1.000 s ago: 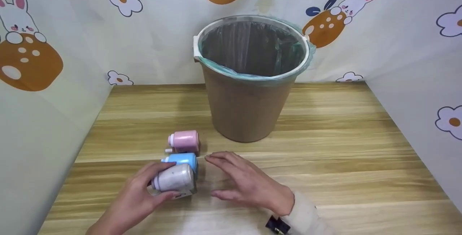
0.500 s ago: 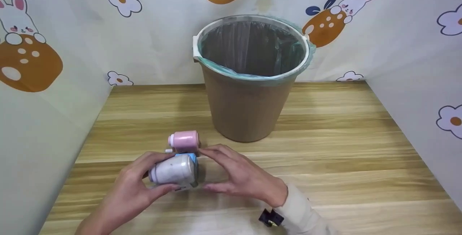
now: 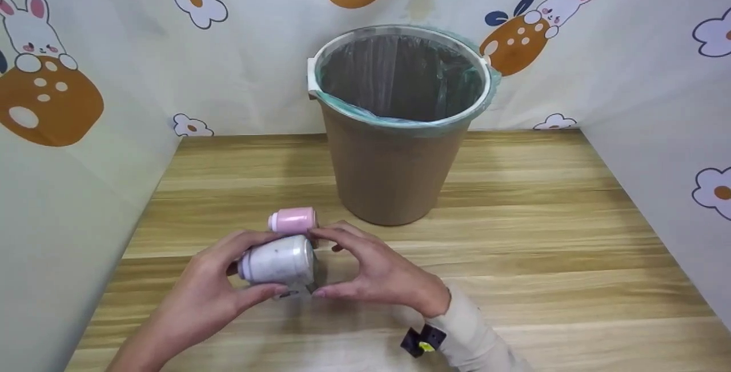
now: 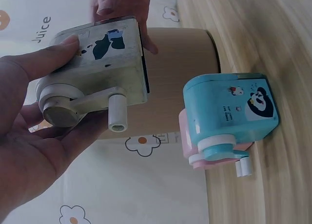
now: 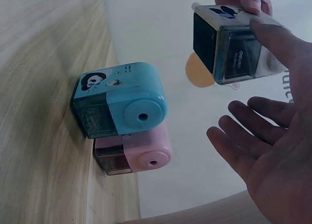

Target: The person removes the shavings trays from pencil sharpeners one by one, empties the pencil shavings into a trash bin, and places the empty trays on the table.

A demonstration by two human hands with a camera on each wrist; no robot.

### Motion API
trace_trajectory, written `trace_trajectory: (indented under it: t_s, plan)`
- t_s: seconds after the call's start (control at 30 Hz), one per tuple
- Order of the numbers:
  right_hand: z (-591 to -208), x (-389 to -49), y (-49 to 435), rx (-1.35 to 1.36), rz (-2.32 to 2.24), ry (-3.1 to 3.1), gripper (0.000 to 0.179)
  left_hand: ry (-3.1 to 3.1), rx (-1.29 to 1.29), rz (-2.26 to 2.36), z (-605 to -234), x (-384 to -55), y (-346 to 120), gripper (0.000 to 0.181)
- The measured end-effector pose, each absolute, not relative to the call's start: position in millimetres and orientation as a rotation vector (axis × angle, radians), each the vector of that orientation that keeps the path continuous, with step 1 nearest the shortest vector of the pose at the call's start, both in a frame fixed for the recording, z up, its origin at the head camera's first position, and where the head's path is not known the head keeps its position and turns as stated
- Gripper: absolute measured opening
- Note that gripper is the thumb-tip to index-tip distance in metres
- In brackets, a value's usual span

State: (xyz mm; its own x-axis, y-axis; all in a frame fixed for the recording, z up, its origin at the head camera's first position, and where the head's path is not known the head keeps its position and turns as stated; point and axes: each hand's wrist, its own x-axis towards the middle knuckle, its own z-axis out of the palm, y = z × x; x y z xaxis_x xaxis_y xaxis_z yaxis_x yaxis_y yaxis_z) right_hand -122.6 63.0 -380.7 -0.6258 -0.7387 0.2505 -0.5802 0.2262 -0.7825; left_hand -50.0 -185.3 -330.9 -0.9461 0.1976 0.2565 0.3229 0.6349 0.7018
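My left hand grips a white crank pencil sharpener by its sides, lifted above the table with its crank toward my left. My right hand is spread around the sharpener's right end, fingers relaxed; its thumb overlaps the clear drawer end in the right wrist view, and whether it touches I cannot tell. A blue pencil sharpener stands on the table below, hidden in the head view behind the white one. Beyond it stands a pink pencil sharpener, partly covered by the blue one in both wrist views.
A brown bin with a white rim and a thin green bag liner stands at the back middle of the wooden table. Printed cloth walls in the back and both sides.
My left hand has moved the white sharpener slightly away from me, so it now covers the blue one. My right hand has come left, closing the gap to the white sharpener's end.
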Motion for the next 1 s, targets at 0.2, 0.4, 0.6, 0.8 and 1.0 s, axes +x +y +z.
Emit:
trace_trajectory:
  t_s: [0.2,0.4,0.6,0.8,1.0]
  plan:
    - [-376,-123,56,-1.24,-1.349,2.33,0.079,-2.746,-0.405,-1.324,-324,-56,-189,0.058]
    - [-371,-124,49,-1.25,-1.341,2.364,0.08,-2.742,-0.356,-1.345,-319,-58,-188,0.058]
    - [-370,-124,46,-1.227,-1.377,2.393,0.076,-2.709,-0.412,-1.321,-316,-62,-186,0.057]
    - [-372,-124,41,-1.227,-1.44,2.388,0.067,-2.672,-0.431,-1.347,-316,-63,-188,0.058]
    - [-372,-122,39,-1.18,-1.447,2.384,0.064,-2.667,-0.463,-1.406,-318,-64,-190,0.056]
